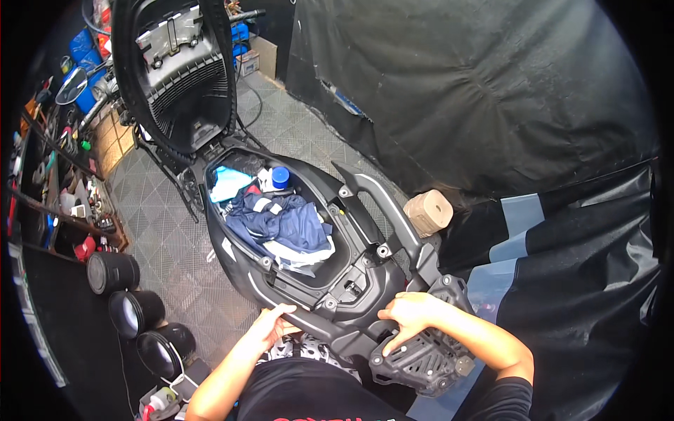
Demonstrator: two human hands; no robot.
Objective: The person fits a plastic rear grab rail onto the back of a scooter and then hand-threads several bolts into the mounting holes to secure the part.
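Observation:
A scooter stands in front of me with its seat [193, 91] raised at the far end. Its storage compartment [226, 223] holds a crumpled dark blue garment [281, 221], a light blue cloth [230, 184] and a white bottle with a blue cap [280, 177]. My left hand [275, 327] grips the near left side of the black grab rail [317, 324], thumb on top and fingers partly hidden below. My right hand [409, 316] grasps the black luggage rack [421, 359] at the tail, its thumb and fingers spanning the front part.
Black round containers [112, 272] stand in a row on the left, below shelves of tools and small parts [77, 189]. A beige stool-like block [428, 212] sits right of the scooter. Black sheeting [477, 91] hangs along the right. The floor has grey patterned tiles [168, 210].

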